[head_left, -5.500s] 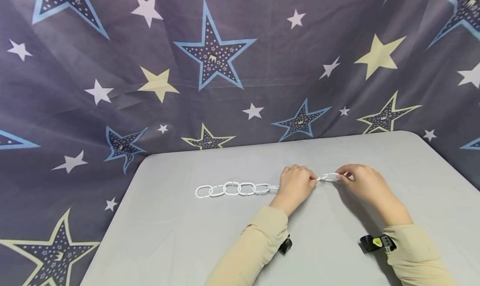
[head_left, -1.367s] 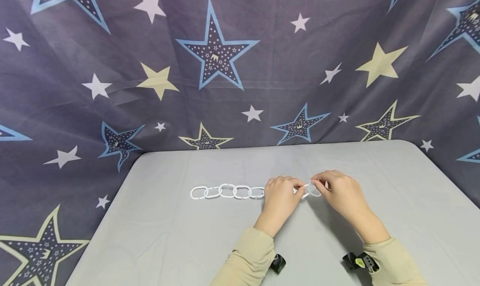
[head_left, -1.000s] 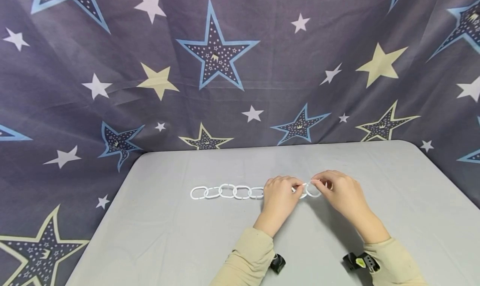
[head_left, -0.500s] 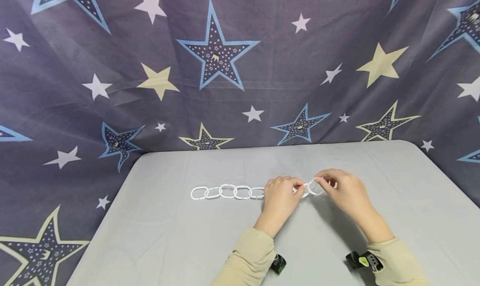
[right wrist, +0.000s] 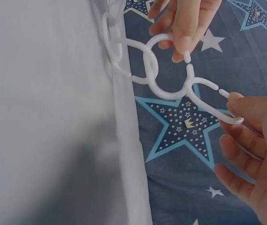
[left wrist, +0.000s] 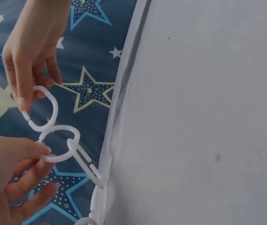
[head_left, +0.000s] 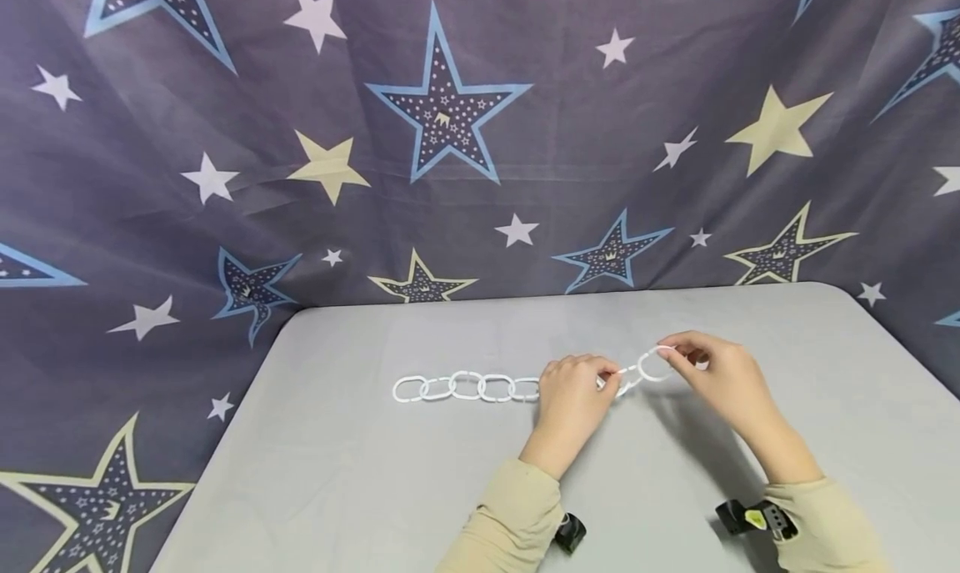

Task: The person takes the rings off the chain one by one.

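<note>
A chain of white plastic links runs from left to right along the table, passing behind my left hand. That hand pinches one link between thumb and forefinger, its other fingers loosely bent in the left wrist view. My right hand pinches the end link, which hooks through the link in my left hand. Each of these two links has a small gap in its ring. The end link is raised off the table, tilted up towards my right hand. Part of the chain is hidden under my left hand.
A grey cloth covers the table. Behind it hangs a dark curtain printed with stars. Black wrist devices sit by both sleeves, one at the left cuff and one at the right cuff.
Over the last half second my right hand has moved right and slightly up, drawing the end link out from my left hand. My left hand stays in nearly the same place on the chain.
</note>
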The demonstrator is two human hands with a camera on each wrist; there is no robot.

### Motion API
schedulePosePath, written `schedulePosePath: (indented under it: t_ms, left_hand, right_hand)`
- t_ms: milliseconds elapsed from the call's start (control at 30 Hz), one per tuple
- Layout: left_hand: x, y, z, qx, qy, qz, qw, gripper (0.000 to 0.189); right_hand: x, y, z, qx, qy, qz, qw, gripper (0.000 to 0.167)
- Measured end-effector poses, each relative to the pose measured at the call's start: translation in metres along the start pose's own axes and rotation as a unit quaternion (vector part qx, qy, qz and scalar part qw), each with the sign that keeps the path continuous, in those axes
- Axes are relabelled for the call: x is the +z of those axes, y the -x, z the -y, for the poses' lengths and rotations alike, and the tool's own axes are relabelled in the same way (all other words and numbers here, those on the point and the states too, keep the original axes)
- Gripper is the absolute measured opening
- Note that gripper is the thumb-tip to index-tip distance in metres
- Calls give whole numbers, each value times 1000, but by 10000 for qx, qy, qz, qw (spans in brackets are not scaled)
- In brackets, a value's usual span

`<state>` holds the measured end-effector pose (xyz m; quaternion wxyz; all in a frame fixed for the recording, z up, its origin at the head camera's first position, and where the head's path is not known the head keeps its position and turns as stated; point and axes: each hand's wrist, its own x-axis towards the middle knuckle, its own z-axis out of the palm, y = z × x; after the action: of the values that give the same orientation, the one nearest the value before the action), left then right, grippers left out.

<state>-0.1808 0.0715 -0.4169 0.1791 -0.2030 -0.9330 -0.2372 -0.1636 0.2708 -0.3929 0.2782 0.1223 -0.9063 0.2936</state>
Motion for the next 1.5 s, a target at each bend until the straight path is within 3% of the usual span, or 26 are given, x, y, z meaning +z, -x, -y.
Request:
schedulePosePath:
  t_ms: [300,567,967,1500]
  left_hand:
    - [0,0,-2,-81,23,14,10000,11]
    - [-3,0,0,-89,22,17,10000,11]
    - [-3,-1,0,-83,12,50,10000,11]
    - [-2,0,0,-74,-37,19,10000,11]
  right_hand:
    - [-3,-3,-13,519,-352,149,9979,13]
    - [-7,-14,-27,747,-530,218,9956,16]
    - [-3,-22,-68,1358,-722,349,9875,25]
    - [-2,-34,-107,2041,95,753,9760,35]
